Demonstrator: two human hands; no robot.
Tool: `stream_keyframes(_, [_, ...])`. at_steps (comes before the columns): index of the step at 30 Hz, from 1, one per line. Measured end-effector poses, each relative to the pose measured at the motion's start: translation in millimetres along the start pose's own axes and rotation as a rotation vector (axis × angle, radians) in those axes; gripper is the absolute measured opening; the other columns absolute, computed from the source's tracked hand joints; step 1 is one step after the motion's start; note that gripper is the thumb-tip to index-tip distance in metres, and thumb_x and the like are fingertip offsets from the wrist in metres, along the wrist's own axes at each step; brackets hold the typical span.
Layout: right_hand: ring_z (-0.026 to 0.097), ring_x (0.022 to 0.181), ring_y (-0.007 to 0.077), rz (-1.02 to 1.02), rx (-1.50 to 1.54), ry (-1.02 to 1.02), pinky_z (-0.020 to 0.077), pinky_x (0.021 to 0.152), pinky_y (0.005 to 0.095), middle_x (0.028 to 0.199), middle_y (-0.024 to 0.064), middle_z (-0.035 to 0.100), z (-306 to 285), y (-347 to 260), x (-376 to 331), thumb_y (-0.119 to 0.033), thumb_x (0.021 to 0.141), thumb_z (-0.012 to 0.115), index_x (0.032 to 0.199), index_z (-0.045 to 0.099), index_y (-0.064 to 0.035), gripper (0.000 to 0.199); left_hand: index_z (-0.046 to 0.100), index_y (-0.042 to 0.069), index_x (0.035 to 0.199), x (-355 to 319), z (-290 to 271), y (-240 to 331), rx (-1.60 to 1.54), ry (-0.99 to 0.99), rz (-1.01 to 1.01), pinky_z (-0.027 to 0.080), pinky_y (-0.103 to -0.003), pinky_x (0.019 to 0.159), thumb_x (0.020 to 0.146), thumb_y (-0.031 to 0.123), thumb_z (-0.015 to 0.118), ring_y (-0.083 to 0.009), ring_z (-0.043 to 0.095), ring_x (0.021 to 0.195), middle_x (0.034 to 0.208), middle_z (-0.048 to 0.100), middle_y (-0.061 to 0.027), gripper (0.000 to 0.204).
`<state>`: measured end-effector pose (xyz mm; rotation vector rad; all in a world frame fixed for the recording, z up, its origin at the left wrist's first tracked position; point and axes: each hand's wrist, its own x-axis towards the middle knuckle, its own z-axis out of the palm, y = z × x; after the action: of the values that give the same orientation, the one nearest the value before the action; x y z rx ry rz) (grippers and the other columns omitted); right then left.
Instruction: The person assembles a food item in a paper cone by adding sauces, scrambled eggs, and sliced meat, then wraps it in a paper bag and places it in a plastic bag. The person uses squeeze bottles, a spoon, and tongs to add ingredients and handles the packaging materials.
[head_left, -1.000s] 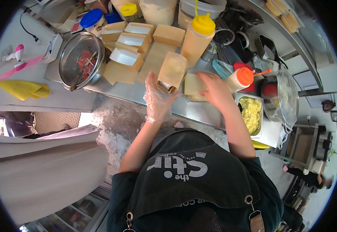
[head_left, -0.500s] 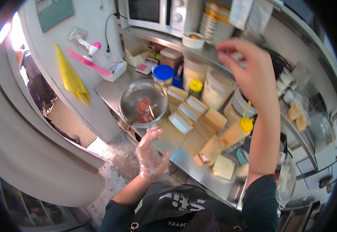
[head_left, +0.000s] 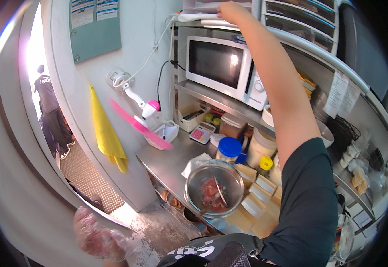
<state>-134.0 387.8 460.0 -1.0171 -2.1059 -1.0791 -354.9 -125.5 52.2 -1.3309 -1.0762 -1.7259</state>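
Note:
My left hand (head_left: 97, 236), in a clear plastic glove, is low at the left, away from the counter. Its fingers look loosely apart and hold nothing. My bare right hand (head_left: 232, 12) is raised to the top shelf above the microwave, with its fingers bent together at the edge of a white, sheet-like stack (head_left: 198, 17). What they grip, if anything, is too small to make out. On the counter stands a metal bowl (head_left: 191, 196) holding raw red meat (head_left: 212, 192) and a thin utensil. Beside it are several open cardboard boxes (head_left: 253, 204).
A white microwave (head_left: 216, 62) sits on the shelf below my raised arm. Behind the bowl stand a blue-lidded jar (head_left: 228, 149) and a yellow-lidded jar (head_left: 265, 164). A pink-bladed fan (head_left: 147, 127) juts from the wall beside a yellow cloth (head_left: 107, 133). Another person (head_left: 49, 102) stands beyond the doorway.
My right hand has gone up from above the counter to the top shelf. My left hand has moved left and down, away from the bowl. The view has turned upward and left.

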Motion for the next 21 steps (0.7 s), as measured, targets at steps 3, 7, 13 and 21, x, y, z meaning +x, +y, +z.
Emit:
stream_keyframes(3, [0.071,0.097,0.0396,0.209,0.163,-0.023,0.0549,0.087,0.0491,0.097,0.0249,0.072,32,17,20,-0.02,0.082,0.067,0.088,0.078,-0.0035,0.02,0.053,0.005,0.124,54,-9,-14,0.094,-0.155,0.022,0.043,-0.061,0.105,0.092,0.015,0.063,-0.0404,0.053,0.123,0.121,0.058,-0.0179,0.035])
stream_keyframes(7, [0.072,0.088,0.0376,0.122,0.079,0.036,0.0559,0.085,0.0491,0.089,0.022,0.073,23,27,22,-0.019,0.077,0.07,0.082,0.079,-0.006,0.016,0.063,0.002,0.116,139,29,-27,0.275,-0.547,0.122,0.047,-0.05,0.099,0.086,0.015,0.067,-0.0385,0.059,0.118,0.116,0.064,-0.0184,0.033])
stream_keyframes(13, [0.073,0.09,0.0333,0.242,0.002,-0.009,0.0564,0.082,0.0466,0.092,0.0161,0.076,-16,16,9,-0.04,0.068,0.086,0.085,0.08,-0.0114,0.034,0.061,0.001,0.125,239,261,-66,0.12,-0.679,0.512,0.044,-0.047,0.105,0.09,0.037,0.064,-0.0394,0.058,0.119,0.129,0.061,-0.0208,0.051])
stream_keyframes(21, [0.071,0.095,0.0347,0.197,0.067,0.097,0.0543,0.084,0.0481,0.095,0.0166,0.074,4,37,12,-0.04,0.075,0.082,0.087,0.077,-0.0104,0.033,0.026,0.006,0.158,279,498,-57,0.29,-0.829,0.321,0.03,-0.054,0.12,0.08,0.068,0.069,-0.0391,0.029,0.149,0.161,0.03,-0.0191,0.109])
